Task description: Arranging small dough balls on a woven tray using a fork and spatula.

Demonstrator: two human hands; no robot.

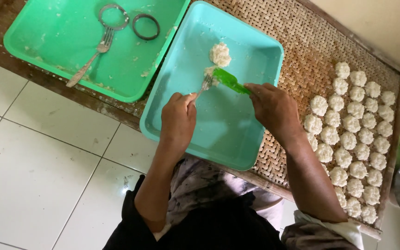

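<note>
Most of the work looks done: only a small lump of white dough lies at the far end of the turquoise tray, while rows of shaped white rounds cover the woven mat right of that tray. The left hand is closed around a fork and the right hand pinches a green scraper, both meeting just below the lump. No package or label shows; left of the tray a green tray holds two metal rings and another fork.

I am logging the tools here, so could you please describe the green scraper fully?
The scraper is a bright green, flat, plastic-looking blade, lying slantwise over the teal tray. The right hand holds its lower end; its upper tip meets the small white dough lump beside the fork in the left hand.
</note>
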